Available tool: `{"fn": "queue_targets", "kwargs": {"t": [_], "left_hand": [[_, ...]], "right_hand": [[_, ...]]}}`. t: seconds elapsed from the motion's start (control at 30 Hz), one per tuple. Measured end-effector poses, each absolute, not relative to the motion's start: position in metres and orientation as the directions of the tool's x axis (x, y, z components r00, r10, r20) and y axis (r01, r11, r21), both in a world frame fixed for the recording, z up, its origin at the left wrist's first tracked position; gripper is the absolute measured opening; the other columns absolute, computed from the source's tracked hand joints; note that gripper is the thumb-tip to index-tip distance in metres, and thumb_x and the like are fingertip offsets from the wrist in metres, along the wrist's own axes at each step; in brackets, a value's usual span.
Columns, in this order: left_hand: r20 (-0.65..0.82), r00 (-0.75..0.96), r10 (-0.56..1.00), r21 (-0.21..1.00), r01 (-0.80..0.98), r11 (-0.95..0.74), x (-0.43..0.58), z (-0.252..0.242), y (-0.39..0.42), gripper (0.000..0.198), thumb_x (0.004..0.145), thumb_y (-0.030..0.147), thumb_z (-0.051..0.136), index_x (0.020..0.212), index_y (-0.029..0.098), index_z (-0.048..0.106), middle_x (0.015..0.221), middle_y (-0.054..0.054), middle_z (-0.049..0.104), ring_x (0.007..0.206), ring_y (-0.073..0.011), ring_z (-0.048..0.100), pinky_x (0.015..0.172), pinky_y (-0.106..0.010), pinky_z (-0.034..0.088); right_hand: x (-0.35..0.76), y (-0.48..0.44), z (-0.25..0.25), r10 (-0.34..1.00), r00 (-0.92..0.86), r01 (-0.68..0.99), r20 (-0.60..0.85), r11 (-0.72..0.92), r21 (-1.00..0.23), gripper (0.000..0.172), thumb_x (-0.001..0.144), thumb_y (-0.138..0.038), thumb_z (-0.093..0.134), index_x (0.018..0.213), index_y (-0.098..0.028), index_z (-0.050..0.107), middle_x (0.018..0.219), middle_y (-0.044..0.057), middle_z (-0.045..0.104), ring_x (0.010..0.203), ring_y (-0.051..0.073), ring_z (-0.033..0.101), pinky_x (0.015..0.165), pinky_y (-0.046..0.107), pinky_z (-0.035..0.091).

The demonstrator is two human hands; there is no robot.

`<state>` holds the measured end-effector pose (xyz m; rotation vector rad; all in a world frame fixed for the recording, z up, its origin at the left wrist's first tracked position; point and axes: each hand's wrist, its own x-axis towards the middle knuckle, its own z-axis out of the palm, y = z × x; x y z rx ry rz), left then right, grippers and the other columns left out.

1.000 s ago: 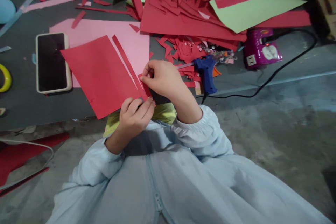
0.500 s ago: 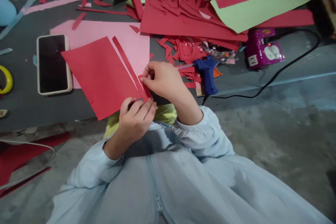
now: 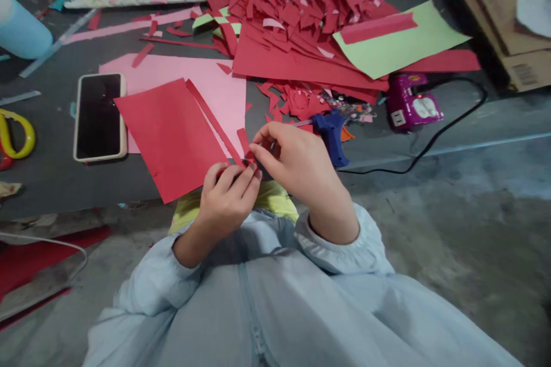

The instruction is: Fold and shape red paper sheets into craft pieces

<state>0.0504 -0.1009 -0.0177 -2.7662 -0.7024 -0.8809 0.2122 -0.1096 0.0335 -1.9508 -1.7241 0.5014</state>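
Observation:
A red paper sheet [image 3: 170, 132] lies on the dark mat, tilted, with a narrow red strip [image 3: 213, 120] partly parted from its right edge. My left hand [image 3: 228, 198] is closed, pinching the sheet's near corner. My right hand [image 3: 295, 160] is closed in a pinch on the strip's lower end, just above my left fingertips. A pink sheet [image 3: 215, 77] lies under the red one.
A phone [image 3: 100, 116] lies left of the sheet, yellow-handled scissors [image 3: 15, 135] at the far left. A blue glue gun [image 3: 329, 132], a purple power adapter [image 3: 411, 108] with black cable, a heap of red paper scraps [image 3: 301, 17], a green sheet [image 3: 400, 40] and cardboard boxes [image 3: 499, 17] lie beyond.
My right hand has shifted right and nearer, pulling the strip's lower end away from the sheet. The camera has tilted up, showing more of the far side.

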Motion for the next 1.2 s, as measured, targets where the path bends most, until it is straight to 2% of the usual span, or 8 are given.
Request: {"fn": "queue_targets", "kwargs": {"t": [0.1, 0.27, 0.4, 0.63, 0.77, 0.87, 1.07, 1.2], "left_hand": [[0.606, 0.697, 0.383, 0.014, 0.473, -0.881, 0.059, -0.012, -0.095, 0.01, 0.092, 0.015, 0.062, 0.089, 0.016, 0.072, 0.098, -0.004, 0.078, 0.088, -0.0186, 0.065, 0.09, -0.037, 0.045], [0.552, 0.7, 0.453, 0.047, 0.516, -0.855, 0.052, -0.014, -0.093, 0.025, 0.092, 0.032, 0.065, 0.108, 0.013, 0.071, 0.107, -0.007, 0.077, 0.094, -0.0225, 0.064, 0.089, -0.04, 0.044], [0.493, 0.717, 0.493, 0.018, 0.558, -0.83, 0.036, -0.022, -0.096, 0.032, 0.093, 0.038, 0.065, 0.111, 0.011, 0.07, 0.113, -0.01, 0.076, 0.1, -0.0257, 0.064, 0.089, -0.042, 0.043], [0.526, 0.728, 0.44, 0.011, 0.512, -0.859, 0.033, -0.024, -0.101, 0.015, 0.092, 0.018, 0.063, 0.105, 0.017, 0.072, 0.106, -0.006, 0.078, 0.092, -0.021, 0.065, 0.088, -0.04, 0.045], [0.564, 0.72, 0.403, 0.029, 0.471, -0.882, 0.035, -0.019, -0.106, 0.007, 0.089, 0.014, 0.066, 0.093, 0.017, 0.071, 0.091, -0.001, 0.079, 0.085, -0.0176, 0.065, 0.087, -0.037, 0.047], [0.58, 0.698, 0.421, 0.067, 0.474, -0.878, 0.036, -0.014, -0.109, 0.003, 0.089, 0.014, 0.067, 0.089, 0.016, 0.07, 0.083, 0.001, 0.077, 0.082, -0.0162, 0.066, 0.087, -0.035, 0.048], [0.503, 0.741, 0.445, 0.018, 0.506, -0.862, 0.037, -0.016, -0.105, 0.019, 0.094, 0.026, 0.063, 0.106, 0.013, 0.069, 0.107, -0.008, 0.077, 0.097, -0.0227, 0.067, 0.088, -0.039, 0.047], [0.509, 0.749, 0.423, 0.0, 0.492, -0.871, 0.038, -0.019, -0.1, 0.01, 0.093, 0.015, 0.061, 0.096, 0.013, 0.07, 0.1, -0.005, 0.078, 0.088, -0.0199, 0.067, 0.084, -0.037, 0.049]], "right_hand": [[0.215, -0.117, 0.032, 0.985, 0.165, 0.817, 0.059, -0.103, -0.568, 0.006, 0.089, -0.024, 0.06, 0.088, -0.019, 0.065, 0.081, 0.001, 0.071, 0.067, 0.015, 0.06, 0.065, 0.027, 0.038], [0.223, -0.124, 0.026, 0.979, 0.179, 0.863, 0.099, -0.108, -0.494, 0.013, 0.092, -0.026, 0.059, 0.093, -0.018, 0.069, 0.084, 0.004, 0.072, 0.078, 0.019, 0.064, 0.07, 0.029, 0.041], [0.223, -0.126, 0.023, 0.991, 0.117, 0.906, 0.068, -0.078, -0.417, 0.022, 0.095, -0.028, 0.055, 0.099, -0.02, 0.075, 0.085, 0.006, 0.07, 0.08, 0.021, 0.063, 0.068, 0.031, 0.038], [0.218, -0.123, 0.017, 0.993, 0.098, 0.942, -0.06, -0.112, -0.316, 0.027, 0.095, -0.03, 0.057, 0.11, -0.026, 0.078, 0.08, 0.007, 0.065, 0.073, 0.021, 0.058, 0.061, 0.031, 0.031], [0.224, -0.125, 0.017, 0.988, 0.146, 0.94, -0.048, -0.154, -0.306, 0.027, 0.093, -0.03, 0.06, 0.112, -0.027, 0.078, 0.083, 0.008, 0.066, 0.075, 0.022, 0.057, 0.06, 0.031, 0.031], [0.228, -0.128, 0.017, 0.995, 0.102, 0.934, 0.005, -0.094, -0.345, 0.028, 0.093, -0.026, 0.06, 0.115, -0.026, 0.077, 0.084, 0.007, 0.065, 0.078, 0.021, 0.059, 0.063, 0.03, 0.035], [0.227, -0.13, 0.013, 0.998, -0.042, 0.921, 0.056, 0.061, -0.385, 0.032, 0.09, -0.016, 0.061, 0.117, -0.024, 0.075, 0.082, 0.006, 0.063, 0.08, 0.02, 0.059, 0.068, 0.03, 0.04], [0.227, -0.13, 0.011, 0.997, -0.053, 0.917, 0.062, 0.073, -0.393, 0.033, 0.09, -0.016, 0.061, 0.118, -0.024, 0.075, 0.083, 0.006, 0.063, 0.081, 0.021, 0.059, 0.069, 0.03, 0.041]]}}
